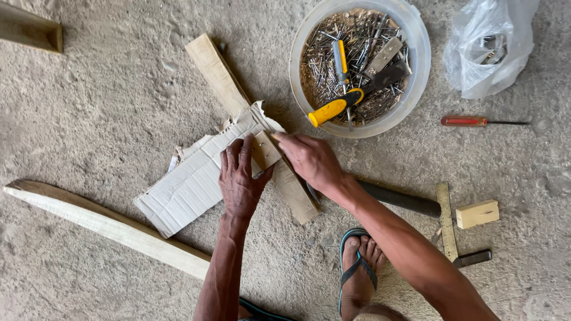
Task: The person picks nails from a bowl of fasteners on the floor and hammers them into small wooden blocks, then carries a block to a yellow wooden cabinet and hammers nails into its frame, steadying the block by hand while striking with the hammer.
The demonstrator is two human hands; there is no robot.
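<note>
A torn cardboard strip (196, 181) is laid across a wooden plank (250, 119) mid-floor, pinned flat by the left hand (241, 178), fingers spread. The right hand (309, 157) is pinched shut at the cardboard's edge; what's in that grip can't be made out. A nail tub (416, 44) sits at 1 o'clock, bare floor (107, 107) at 10.
</note>
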